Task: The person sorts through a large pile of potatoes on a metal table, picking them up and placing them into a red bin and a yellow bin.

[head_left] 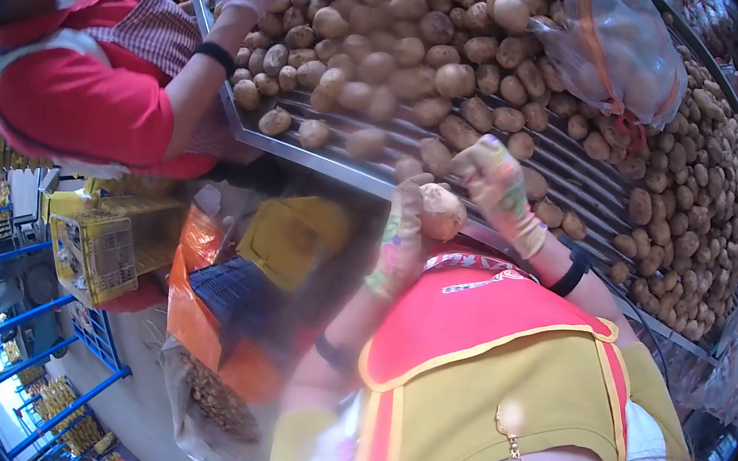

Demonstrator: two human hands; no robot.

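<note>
The potato (441, 212), roundish with no clear long axis, sits clamped in the left hand (407, 221); the right hand (493, 177), fingers curled together, touches its top.

Tan-brown skin was shown by the potato (442, 212), and a floral print of yellow, pink and green by the gloves on the left hand (403, 235) and right hand (496, 183). Red edged in yellow was seen on the apron (487, 323).

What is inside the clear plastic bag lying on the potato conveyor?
The clear plastic bag holds brown potatoes, dimly visible through its film. What lies beneath the bag is covered.
</note>
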